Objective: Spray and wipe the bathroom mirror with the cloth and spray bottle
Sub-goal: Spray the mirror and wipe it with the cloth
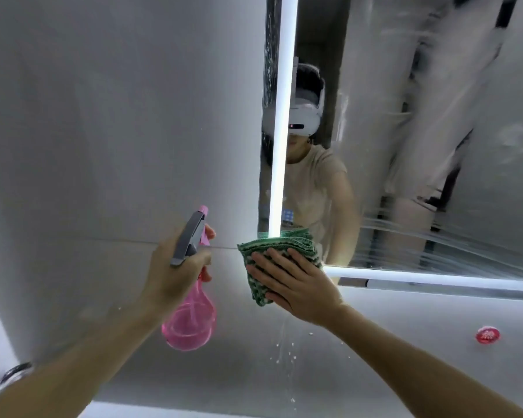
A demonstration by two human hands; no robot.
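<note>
A pale grey tiled wall (109,122) is filling the left of the view, and the mirror (435,146) is mounted to its right, framed by lit white strips (280,140) along its left and lower edges. The green cloth (280,251) is being pressed flat against the mirror's lower left corner by the right hand (296,282), fingers spread straight over it. The pink spray bottle (191,315) is being gripped at the neck by the left hand (172,270), fingers curled round the grey trigger head, held just left of the cloth and apart from it. Wet streaks are smearing the glass to the right, blurring what is reflected there. White droplets are dotting the wall below the cloth. A red round thing (487,335) is sitting low on the right, too blurred to identify. A chrome fitting (14,376) is being cut off by the left forearm.
</note>
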